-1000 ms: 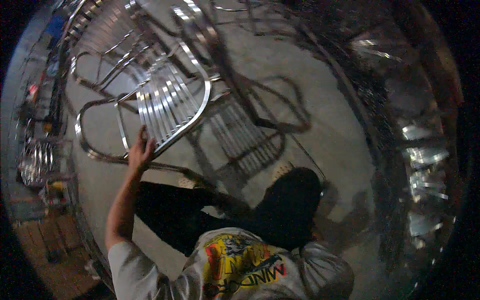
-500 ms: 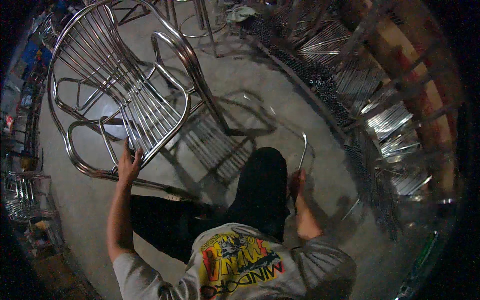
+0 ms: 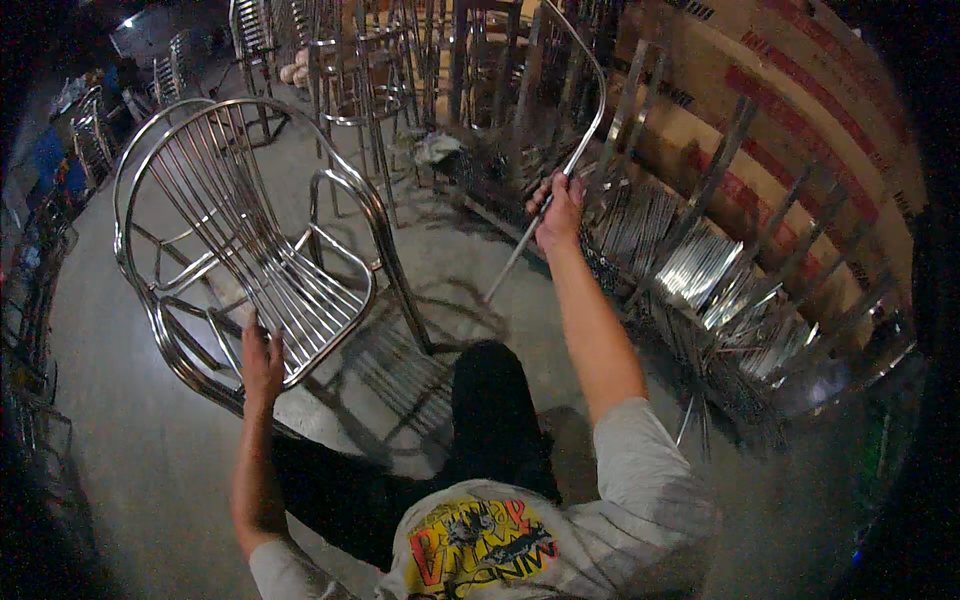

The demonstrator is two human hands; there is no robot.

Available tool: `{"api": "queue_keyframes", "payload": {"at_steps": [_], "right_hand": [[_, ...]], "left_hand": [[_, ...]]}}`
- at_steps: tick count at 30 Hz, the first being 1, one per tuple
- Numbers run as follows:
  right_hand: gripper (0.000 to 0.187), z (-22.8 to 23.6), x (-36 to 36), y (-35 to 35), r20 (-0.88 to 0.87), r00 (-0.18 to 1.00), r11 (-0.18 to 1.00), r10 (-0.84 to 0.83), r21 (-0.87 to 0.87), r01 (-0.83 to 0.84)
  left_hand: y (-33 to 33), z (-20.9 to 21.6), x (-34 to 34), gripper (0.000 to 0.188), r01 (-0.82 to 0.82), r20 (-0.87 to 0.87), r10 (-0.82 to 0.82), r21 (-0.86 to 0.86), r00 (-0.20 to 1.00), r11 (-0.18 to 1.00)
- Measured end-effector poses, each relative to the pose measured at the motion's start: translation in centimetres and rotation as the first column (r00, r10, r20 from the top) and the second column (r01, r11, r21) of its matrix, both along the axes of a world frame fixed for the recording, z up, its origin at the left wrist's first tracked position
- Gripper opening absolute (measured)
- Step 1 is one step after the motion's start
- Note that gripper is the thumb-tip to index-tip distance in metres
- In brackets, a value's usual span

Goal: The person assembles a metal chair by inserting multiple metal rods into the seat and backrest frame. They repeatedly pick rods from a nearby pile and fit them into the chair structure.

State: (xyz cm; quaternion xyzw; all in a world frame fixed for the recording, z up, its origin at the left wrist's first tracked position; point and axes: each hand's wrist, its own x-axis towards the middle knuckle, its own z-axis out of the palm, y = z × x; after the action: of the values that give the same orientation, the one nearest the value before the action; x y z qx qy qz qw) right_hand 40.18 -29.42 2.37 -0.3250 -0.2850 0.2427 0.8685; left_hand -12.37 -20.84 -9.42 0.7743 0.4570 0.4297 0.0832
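A shiny metal-tube armchair [image 3: 335, 282], with a slatted back and seat, stands on the floor at the left. My left hand [image 3: 262, 365] rests at the front edge of its seat, fingers stretched out and apart. Raised out in front of me, my right hand [image 3: 558, 215] is closed around a thin metal rod [image 3: 588, 135]. The rod is straight below my fist and curves over at its upper part, whose end leaves the top of the view.
Metal stool frames [image 3: 365, 100] stand at the back. On the right, a rack [image 3: 735, 165] has upright bars, with bundles of metal rods [image 3: 700, 285] lying in it and large cardboard [image 3: 790, 60] behind. More chair frames [image 3: 250, 35] stand farther off. Some cloth [image 3: 437, 150] lies on the rack's far end.
My right hand has come up and forward from beside my knee, lifting the bent rod. The view has tilted up toward the back of the room. My left hand stays at the chair seat.
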Motion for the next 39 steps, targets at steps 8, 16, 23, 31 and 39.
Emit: {"api": "queue_keyframes", "payload": {"at_steps": [8, 16, 23, 31, 39], "right_hand": [[0.007, 1.7, -14.0, 5.8, 0.244, 0.968, 0.991, 0.05, 0.105, -0.078], [0.024, -6.9, -25.6, 7.3, 0.735, 0.654, 0.984, 0.18, -0.123, -0.132], [0.027, 6.7, -19.2, -5.1, 0.907, 0.192, 0.915, -0.375, 0.329, 0.234], [0.047, 5.2, -13.6, -9.1, 0.649, -0.532, 0.732, 0.544, -0.057, 0.679], [0.03, -8.7, -15.0, -12.5, -0.407, 0.233, -0.24, 0.883, -0.819, -0.52]], "left_hand": [[-2.8, 12.9, 11.6, 0.064, 0.492, 0.473, -0.398, -0.088, 0.786, 0.866], [0.3, 32.1, 14.9, 0.055, 0.85, 0.98, -0.17, 0.004, 0.101, 0.528], [-5.0, 24.5, 17.6, 0.031, 0.681, 0.266, -0.654, -0.013, 0.708, 0.732], [-4.9, 11.0, 12.1, 0.027, 0.473, -0.628, -0.551, -0.309, 0.55, 0.825], [-0.5, 2.2, 4.1, 0.044, 0.292, -0.554, -0.198, 0.087, 0.809, 0.952]]}}
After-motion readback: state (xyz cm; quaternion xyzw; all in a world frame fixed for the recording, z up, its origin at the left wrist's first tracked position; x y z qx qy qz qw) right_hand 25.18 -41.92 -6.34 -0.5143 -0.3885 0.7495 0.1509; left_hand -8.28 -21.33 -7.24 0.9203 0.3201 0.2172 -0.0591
